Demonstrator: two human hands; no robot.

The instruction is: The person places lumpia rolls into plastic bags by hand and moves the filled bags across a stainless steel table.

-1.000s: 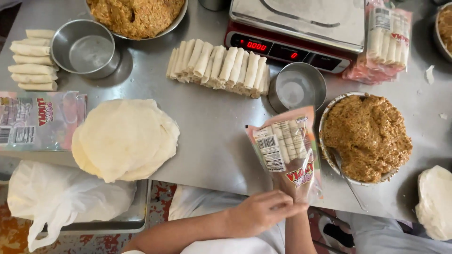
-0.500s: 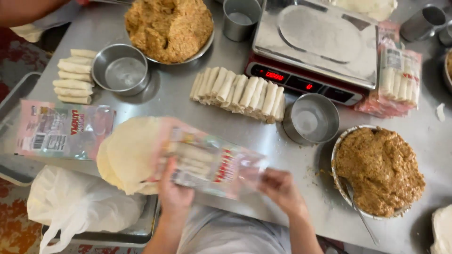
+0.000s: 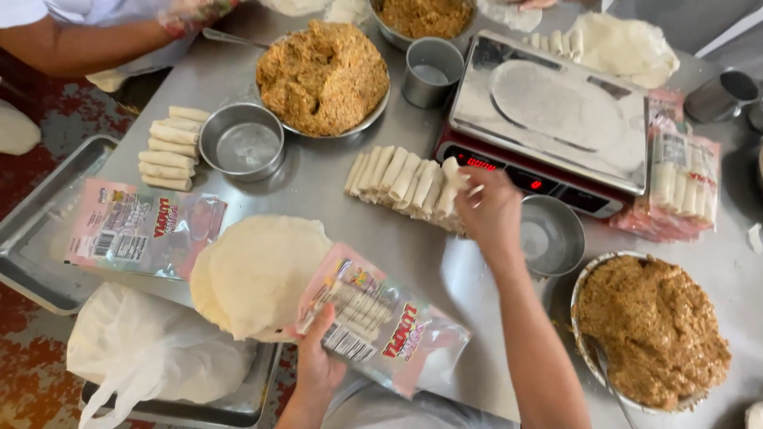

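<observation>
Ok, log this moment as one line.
left hand: holds pouch | right hand: on rolls | beside: wrappers, scale

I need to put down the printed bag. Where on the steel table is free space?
Bare steel table lies between the small round metal bowl, the row of pale rolled wrappers and the stack of round white wrappers. Around the right hand, beside the red scale, it is crowded.
</observation>
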